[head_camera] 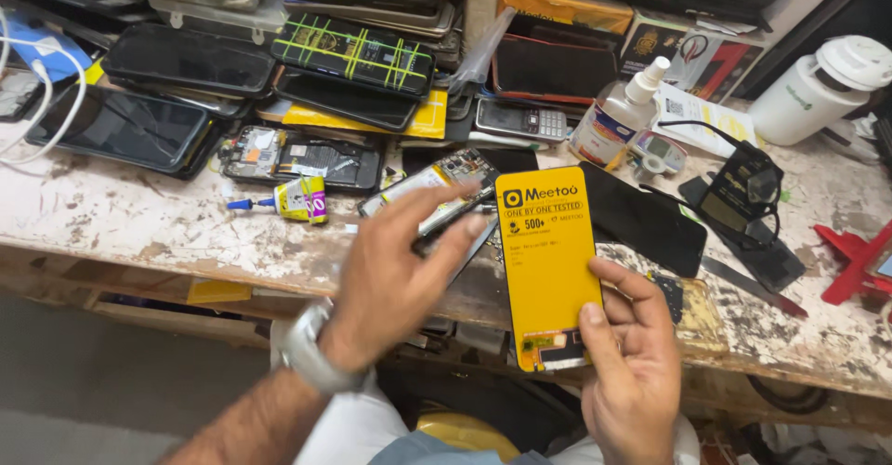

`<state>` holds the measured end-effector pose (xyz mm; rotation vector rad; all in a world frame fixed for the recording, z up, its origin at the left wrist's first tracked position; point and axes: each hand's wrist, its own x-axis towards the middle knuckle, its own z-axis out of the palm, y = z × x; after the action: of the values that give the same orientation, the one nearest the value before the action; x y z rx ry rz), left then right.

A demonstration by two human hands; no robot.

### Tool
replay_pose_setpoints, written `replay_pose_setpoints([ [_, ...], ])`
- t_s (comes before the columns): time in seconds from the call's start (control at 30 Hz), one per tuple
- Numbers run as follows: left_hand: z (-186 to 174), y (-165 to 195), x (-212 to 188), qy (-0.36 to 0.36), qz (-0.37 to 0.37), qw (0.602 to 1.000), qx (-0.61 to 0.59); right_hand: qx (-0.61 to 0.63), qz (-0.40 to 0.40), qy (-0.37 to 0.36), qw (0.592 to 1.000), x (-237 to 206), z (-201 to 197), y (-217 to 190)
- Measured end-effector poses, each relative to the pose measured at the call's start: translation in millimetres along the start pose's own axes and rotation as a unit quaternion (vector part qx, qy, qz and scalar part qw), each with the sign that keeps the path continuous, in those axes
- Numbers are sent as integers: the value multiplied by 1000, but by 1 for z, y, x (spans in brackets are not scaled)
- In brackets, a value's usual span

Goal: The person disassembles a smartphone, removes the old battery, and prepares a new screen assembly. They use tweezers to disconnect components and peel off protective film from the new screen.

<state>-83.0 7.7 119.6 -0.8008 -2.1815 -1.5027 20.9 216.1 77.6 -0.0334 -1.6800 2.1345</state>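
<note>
With the right hand [632,372] pinching the yellow screen panel [546,261] by its near end and the left hand [400,270] with fingers clamped on the opened phone [437,191] above the worktop [139,228] edge, either may slip and fall.

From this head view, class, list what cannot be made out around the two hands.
- Opened phone with bare circuit board: lower part hidden behind the blurred left hand.
- Flat yellow screen panel: bottom corner covered by the right hand.
- Small glue tube: cap detail too small.
- White plastic jar: cut off by the right edge.
</note>
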Motion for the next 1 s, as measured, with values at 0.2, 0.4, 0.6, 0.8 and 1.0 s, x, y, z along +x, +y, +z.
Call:
replay_pose_setpoints([
  [0.2,14,-7,-13,25,-182,954,-237,-114,-71,-23,991,-7,11,15],
  [0.4,6,-6,-7,0,-223,942,-251,-195,-114,-1,974,-28,18,24],
  [0.6,-7,6,-9,14,-35,999,-6,-172,-88,-2,981,-27,9,22],
  [0.8,-3,8,-15,21,-39,998,-49,-76,-41,-3,996,-24,6,21],
  [1.0,7,16,-24,25,-77,990,-116,58,18,21,998,-19,2,21],
])
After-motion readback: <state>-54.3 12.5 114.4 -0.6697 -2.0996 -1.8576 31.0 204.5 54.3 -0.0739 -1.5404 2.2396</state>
